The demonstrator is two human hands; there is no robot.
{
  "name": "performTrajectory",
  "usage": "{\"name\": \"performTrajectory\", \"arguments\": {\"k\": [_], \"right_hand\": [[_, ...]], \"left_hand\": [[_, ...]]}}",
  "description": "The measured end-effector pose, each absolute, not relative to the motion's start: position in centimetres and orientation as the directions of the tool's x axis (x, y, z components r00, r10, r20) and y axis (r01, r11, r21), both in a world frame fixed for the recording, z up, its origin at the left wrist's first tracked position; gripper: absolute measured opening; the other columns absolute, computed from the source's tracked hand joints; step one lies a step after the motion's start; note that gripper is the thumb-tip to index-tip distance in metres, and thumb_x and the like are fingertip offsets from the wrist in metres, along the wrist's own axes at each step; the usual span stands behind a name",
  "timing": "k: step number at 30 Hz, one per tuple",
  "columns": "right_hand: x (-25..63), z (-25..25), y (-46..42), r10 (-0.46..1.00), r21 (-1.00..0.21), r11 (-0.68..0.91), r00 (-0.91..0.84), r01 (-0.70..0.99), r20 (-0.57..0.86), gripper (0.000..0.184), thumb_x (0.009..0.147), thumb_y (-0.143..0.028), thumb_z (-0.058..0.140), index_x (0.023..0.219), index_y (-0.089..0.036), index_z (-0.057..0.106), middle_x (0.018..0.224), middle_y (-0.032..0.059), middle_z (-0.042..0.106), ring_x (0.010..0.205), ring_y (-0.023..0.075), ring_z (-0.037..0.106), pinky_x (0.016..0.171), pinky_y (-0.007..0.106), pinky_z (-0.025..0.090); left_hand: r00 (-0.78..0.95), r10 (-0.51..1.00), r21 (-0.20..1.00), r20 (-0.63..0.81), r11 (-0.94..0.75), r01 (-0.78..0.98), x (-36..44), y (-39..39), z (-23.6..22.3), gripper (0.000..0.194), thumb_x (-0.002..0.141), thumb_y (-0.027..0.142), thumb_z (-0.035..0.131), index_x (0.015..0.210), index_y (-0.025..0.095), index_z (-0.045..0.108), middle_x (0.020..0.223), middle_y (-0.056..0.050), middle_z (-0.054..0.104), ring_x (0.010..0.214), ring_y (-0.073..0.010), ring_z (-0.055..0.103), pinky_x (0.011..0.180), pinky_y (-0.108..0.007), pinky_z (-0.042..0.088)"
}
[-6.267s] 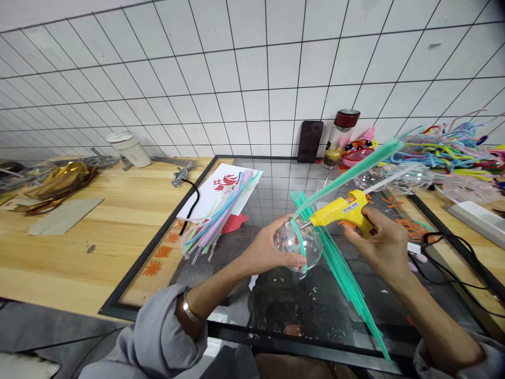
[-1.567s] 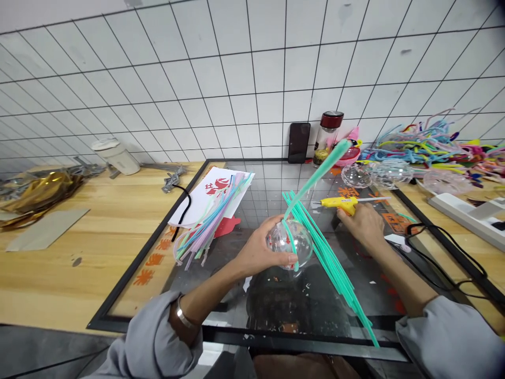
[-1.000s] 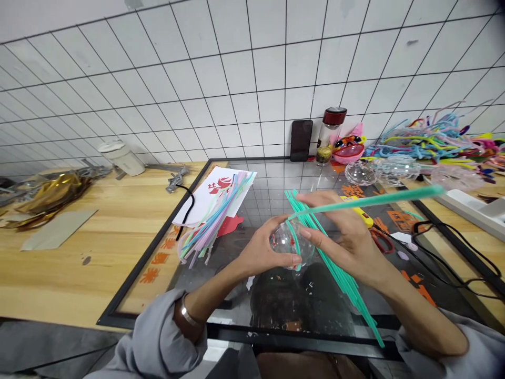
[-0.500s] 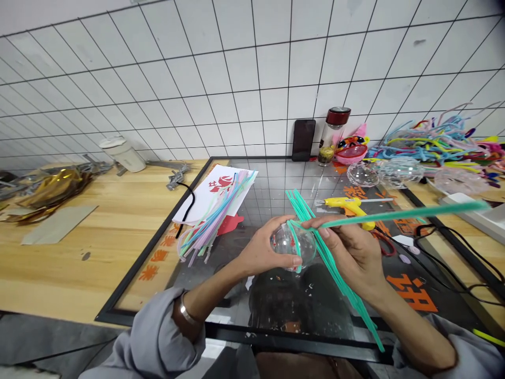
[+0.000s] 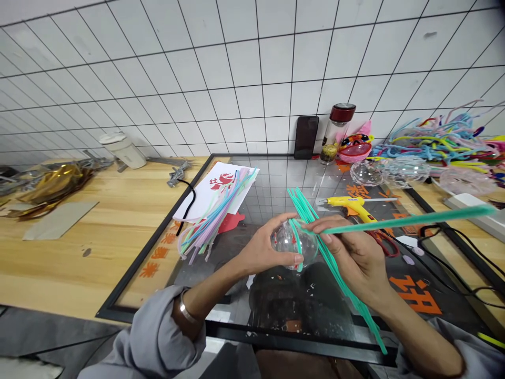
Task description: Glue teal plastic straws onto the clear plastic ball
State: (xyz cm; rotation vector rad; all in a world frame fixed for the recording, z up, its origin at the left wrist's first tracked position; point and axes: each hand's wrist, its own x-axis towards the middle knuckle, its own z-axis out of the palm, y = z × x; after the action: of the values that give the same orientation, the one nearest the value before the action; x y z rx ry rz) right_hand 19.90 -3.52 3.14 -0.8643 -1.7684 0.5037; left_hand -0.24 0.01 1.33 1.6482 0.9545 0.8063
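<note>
My left hand (image 5: 272,245) is wrapped round a clear plastic ball (image 5: 282,238) with small red marks on it. A green strip of pipe cleaner (image 5: 295,243) lies across the ball, and my left thumb presses near its lower end. My right hand (image 5: 351,252) pinches a green pipe cleaner (image 5: 414,220) beside the ball's upper right. Its long free end points out to the right. Under my right hand, a bundle of green pipe cleaners (image 5: 339,281) lies slantwise on the glass tabletop (image 5: 272,181).
Pastel pipe cleaners (image 5: 216,218) lie on white paper (image 5: 197,197) to the left. Right of my hands are a yellow glue gun (image 5: 349,202), red-handled scissors (image 5: 384,245) and a black cable (image 5: 445,287). A phone (image 5: 306,138) and a bottle (image 5: 334,138) stand against the tiled wall.
The view has shifted slightly. Both hands keep their hold on the ball and the green pipe cleaner, with hardly any visible movement.
</note>
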Motion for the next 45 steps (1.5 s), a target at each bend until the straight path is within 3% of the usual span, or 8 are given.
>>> {"name": "performTrajectory", "arguments": {"k": [10, 19, 25, 32, 45], "right_hand": [[19.83, 3.12, -3.61, 0.737, -0.67, 0.673, -0.204, 0.313, 0.645, 0.022, 0.093, -0.013, 0.051, 0.103, -0.027, 0.066, 0.1, 0.0028, 0.071, 0.096, 0.0182, 0.068, 0.084, 0.033, 0.055], [19.93, 3.03, -3.63, 0.761, -0.709, 0.648, -0.217, 0.277, 0.611, 0.019, 0.093, -0.015, 0.052, 0.1, -0.025, 0.066, 0.098, 0.0023, 0.071, 0.096, 0.0176, 0.068, 0.086, 0.032, 0.055], [20.0, 2.95, -3.76, 0.801, -0.765, 0.599, -0.193, 0.236, 0.567, 0.017, 0.094, -0.017, 0.052, 0.101, -0.025, 0.065, 0.101, 0.0035, 0.071, 0.098, 0.0183, 0.068, 0.087, 0.033, 0.055], [19.91, 3.25, -3.78, 0.806, -0.779, 0.592, -0.164, 0.209, 0.569, 0.014, 0.093, -0.018, 0.052, 0.097, -0.024, 0.064, 0.097, 0.0039, 0.068, 0.097, 0.0175, 0.066, 0.084, 0.031, 0.055], [19.85, 2.78, -4.09, 0.79, -0.76, 0.611, -0.234, 0.221, 0.567, 0.014, 0.093, -0.014, 0.05, 0.099, -0.023, 0.059, 0.102, 0.0047, 0.065, 0.101, 0.0177, 0.064, 0.089, 0.032, 0.052]], "left_hand": [[0.479, 0.874, 0.96, 0.079, -0.196, 0.2, -0.29, -0.06, 1.18, 0.08, 0.065, 0.032, 0.084, 0.138, 0.024, 0.052, 0.139, -0.008, 0.058, 0.127, -0.0311, 0.054, 0.113, -0.048, 0.038], [0.504, 0.86, 0.957, 0.086, -0.212, 0.199, -0.39, 0.08, 0.85, 0.088, 0.066, 0.03, 0.084, 0.144, 0.024, 0.044, 0.144, -0.009, 0.053, 0.131, -0.0299, 0.051, 0.113, -0.045, 0.037], [0.497, 0.866, 0.954, 0.049, -0.188, 0.233, -0.34, 0.02, 1.02, 0.08, 0.064, 0.032, 0.083, 0.135, 0.021, 0.047, 0.126, -0.008, 0.061, 0.112, -0.0265, 0.059, 0.096, -0.037, 0.047], [0.486, 0.872, 0.963, 0.052, -0.174, 0.208, -0.39, 0.14, 0.86, 0.077, 0.062, 0.034, 0.084, 0.129, 0.021, 0.049, 0.113, -0.006, 0.061, 0.098, -0.0218, 0.058, 0.085, -0.031, 0.047], [0.48, 0.875, 0.967, 0.068, -0.176, 0.184, -0.36, 0.11, 0.94, 0.069, 0.064, 0.031, 0.082, 0.125, 0.021, 0.051, 0.113, -0.005, 0.061, 0.1, -0.0219, 0.058, 0.085, -0.03, 0.047]]}}
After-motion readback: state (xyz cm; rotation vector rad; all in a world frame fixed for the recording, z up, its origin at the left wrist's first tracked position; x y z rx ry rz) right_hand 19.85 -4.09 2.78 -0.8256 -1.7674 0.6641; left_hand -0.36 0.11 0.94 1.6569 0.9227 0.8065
